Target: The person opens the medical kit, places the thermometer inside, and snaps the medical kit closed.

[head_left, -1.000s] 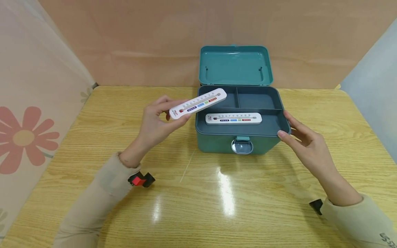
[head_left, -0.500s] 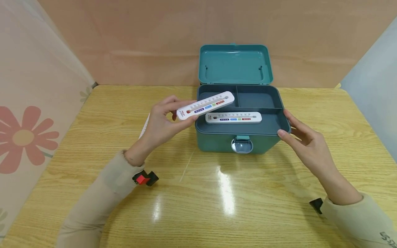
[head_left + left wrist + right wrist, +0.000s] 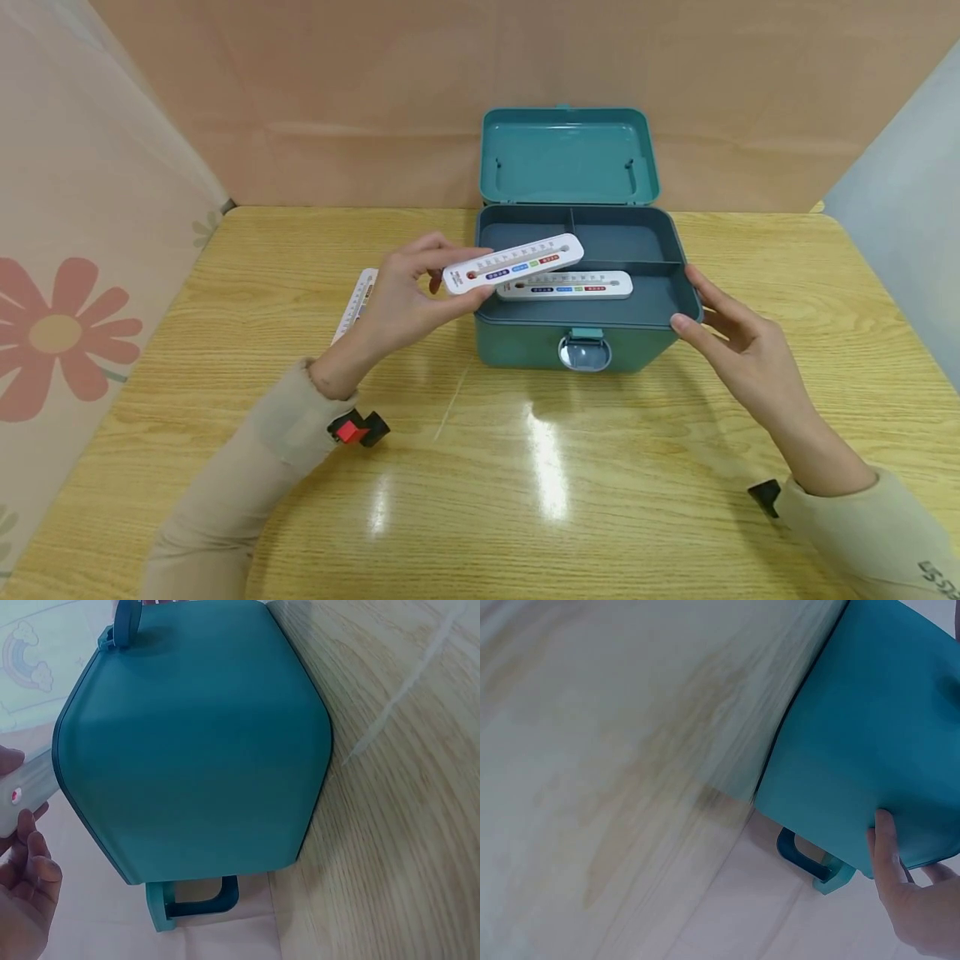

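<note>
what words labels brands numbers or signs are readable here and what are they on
Nothing reads clearly.
Held thermometer: scale markings, coloured labels; too small.
Boxed thermometer: same, too small.
Tabletop thermometer: partly hidden, too small.
Right sleeve: dark lettering, too unclear.

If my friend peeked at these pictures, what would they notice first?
Probably the open teal box on the wooden table, lid raised. Next, the white thermometer in the left hand, tilted partly over the box, and another thermometer lying in the box's front compartment. The big pink flower at the head view's left edge catches the eye.
</note>
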`<control>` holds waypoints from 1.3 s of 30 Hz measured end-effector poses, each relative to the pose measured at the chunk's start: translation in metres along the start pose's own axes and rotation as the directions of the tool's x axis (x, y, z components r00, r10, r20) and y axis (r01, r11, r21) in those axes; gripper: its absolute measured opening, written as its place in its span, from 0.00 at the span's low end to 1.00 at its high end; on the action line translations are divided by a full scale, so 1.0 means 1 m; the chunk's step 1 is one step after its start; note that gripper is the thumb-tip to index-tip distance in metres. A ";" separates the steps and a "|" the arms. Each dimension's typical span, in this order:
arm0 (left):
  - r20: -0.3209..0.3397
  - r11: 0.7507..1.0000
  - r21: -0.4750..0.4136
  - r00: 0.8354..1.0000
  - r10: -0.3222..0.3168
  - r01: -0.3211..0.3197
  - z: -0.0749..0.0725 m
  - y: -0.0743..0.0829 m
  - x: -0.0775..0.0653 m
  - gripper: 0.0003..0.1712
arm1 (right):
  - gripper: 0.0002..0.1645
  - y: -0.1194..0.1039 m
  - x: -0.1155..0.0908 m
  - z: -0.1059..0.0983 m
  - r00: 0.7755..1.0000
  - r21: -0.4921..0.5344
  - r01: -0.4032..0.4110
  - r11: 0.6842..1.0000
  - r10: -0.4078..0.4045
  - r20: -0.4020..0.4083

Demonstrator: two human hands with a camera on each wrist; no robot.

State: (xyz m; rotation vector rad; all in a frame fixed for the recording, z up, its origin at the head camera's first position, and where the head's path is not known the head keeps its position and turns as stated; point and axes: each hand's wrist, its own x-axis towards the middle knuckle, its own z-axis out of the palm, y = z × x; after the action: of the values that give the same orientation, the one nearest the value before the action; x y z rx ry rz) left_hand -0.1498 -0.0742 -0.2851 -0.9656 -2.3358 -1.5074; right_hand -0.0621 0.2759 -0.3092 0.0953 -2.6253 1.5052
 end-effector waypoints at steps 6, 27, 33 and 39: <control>0.038 0.999 0.039 0.999 -0.025 0.024 0.003 0.005 0.002 0.19 | 0.35 0.000 -0.001 0.000 1.000 -0.005 0.005 1.000 -0.005 -0.002; 0.148 1.000 -0.027 0.989 0.018 -0.014 0.023 0.011 0.009 0.20 | 0.35 0.000 -0.003 0.000 1.000 0.002 0.015 1.000 -0.015 -0.012; 0.150 0.998 -0.041 0.988 0.047 -0.042 0.026 0.011 0.011 0.20 | 0.35 -0.001 -0.003 0.000 1.000 -0.003 0.019 1.000 -0.019 -0.012; 0.168 0.999 -0.036 0.985 0.046 -0.040 0.027 0.014 0.013 0.20 | 0.35 -0.001 -0.003 0.001 1.000 0.001 0.016 1.000 -0.016 -0.012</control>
State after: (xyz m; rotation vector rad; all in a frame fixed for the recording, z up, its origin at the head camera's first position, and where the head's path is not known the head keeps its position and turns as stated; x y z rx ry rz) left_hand -0.1459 -0.0420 -0.2805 -1.1880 -2.3926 -1.5057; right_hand -0.0593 0.2751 -0.3093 0.1070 -2.6079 1.4975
